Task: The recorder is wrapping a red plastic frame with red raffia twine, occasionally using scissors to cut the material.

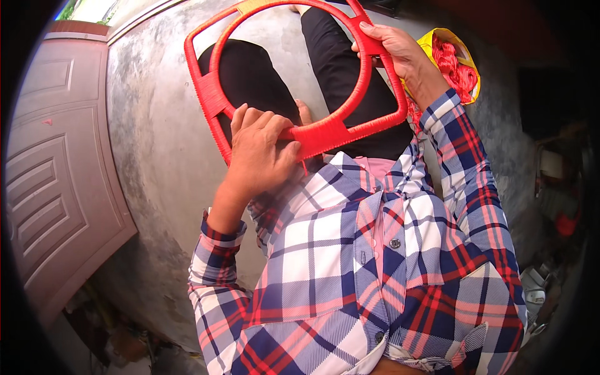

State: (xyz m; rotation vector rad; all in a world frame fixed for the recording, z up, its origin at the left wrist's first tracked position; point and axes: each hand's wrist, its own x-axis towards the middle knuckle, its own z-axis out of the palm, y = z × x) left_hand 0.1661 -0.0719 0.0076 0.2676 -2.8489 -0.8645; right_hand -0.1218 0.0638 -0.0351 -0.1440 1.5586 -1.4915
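Observation:
A red cord-wrapped frame (320,139), a rounded square outside with a round ring inside, is held tilted above my lap. Wide bands of wound cord join ring and square at each side; the far band looks pale in the light. My left hand (262,144) is closed over the frame's near left corner, its fingertips hidden behind it. With thumb on top and fingers underneath, my right hand (400,53) grips the right side band. A short red strand hangs under the near edge, beside my left hand.
A yellow bag (476,87) at the right holds bundles of red cord (453,69), some trailing over its side toward my right forearm. My legs in black trousers (250,78) lie beneath the frame. A panelled door (62,144) stands at the left, beside grey concrete floor (156,125).

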